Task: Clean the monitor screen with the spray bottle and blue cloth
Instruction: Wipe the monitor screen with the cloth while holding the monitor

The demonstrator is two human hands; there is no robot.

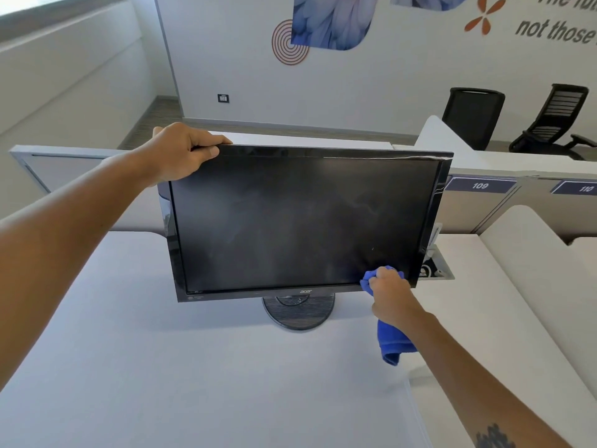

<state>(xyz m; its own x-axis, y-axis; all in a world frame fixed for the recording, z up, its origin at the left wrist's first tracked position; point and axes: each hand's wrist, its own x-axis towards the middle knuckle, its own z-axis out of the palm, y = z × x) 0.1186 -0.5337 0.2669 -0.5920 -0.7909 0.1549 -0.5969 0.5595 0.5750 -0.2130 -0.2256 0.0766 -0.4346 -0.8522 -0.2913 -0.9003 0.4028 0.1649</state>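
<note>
Head view: we see the left hand gripping the monitor by its top corner, the right hand's fingers bunching the blue cloth against the screen's lower right corner.

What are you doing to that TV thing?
A person is wiping a monitor that stands on a white desk. The left hand holds the top left corner of the monitor to steady it. The right hand has a grip on a bunched blue cloth and presses it against the lower right corner of the screen, with the rest of the cloth hanging below the wrist. Faint smears still show across the dark screen. No spray bottle is in view.
</note>
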